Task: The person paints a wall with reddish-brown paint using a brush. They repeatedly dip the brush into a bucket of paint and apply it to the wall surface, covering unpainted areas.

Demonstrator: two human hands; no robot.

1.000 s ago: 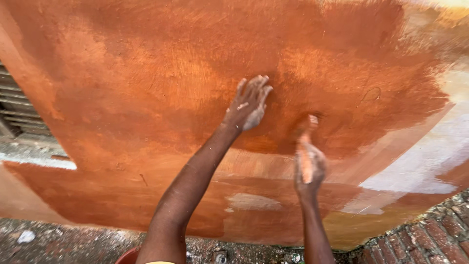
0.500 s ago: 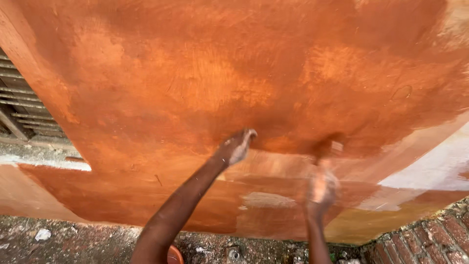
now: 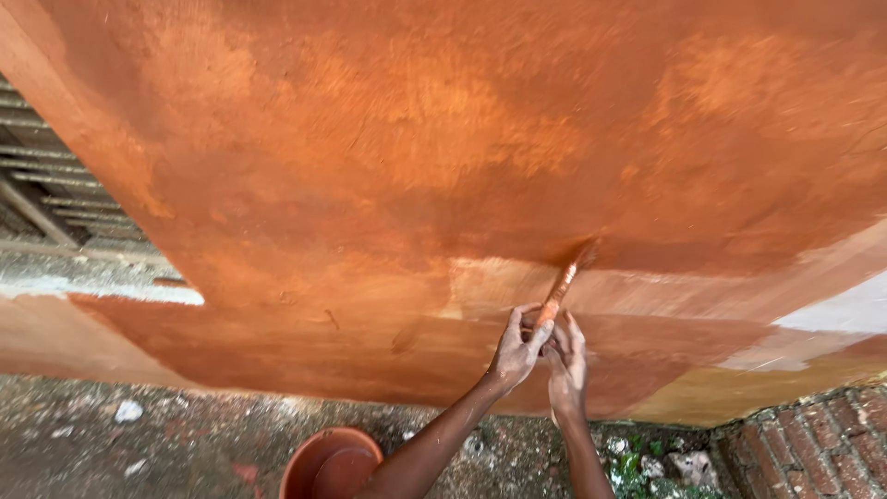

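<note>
Both hands, left and right, grip the paintbrush; steady, even strokes suit the orange wall.

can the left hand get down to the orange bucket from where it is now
Probably yes. The left hand is up on the paintbrush handle beside the right hand, and the orange bucket sits open on the ground just under the left forearm, with nothing visible between them.

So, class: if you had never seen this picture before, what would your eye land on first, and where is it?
The broad wall, coated in wet-looking orange-brown paint, fills most of the view. Low and right of centre, the left hand and right hand meet around a paint-covered brush whose tip touches the wall. A terracotta-coloured bucket sits at the bottom edge.
</note>
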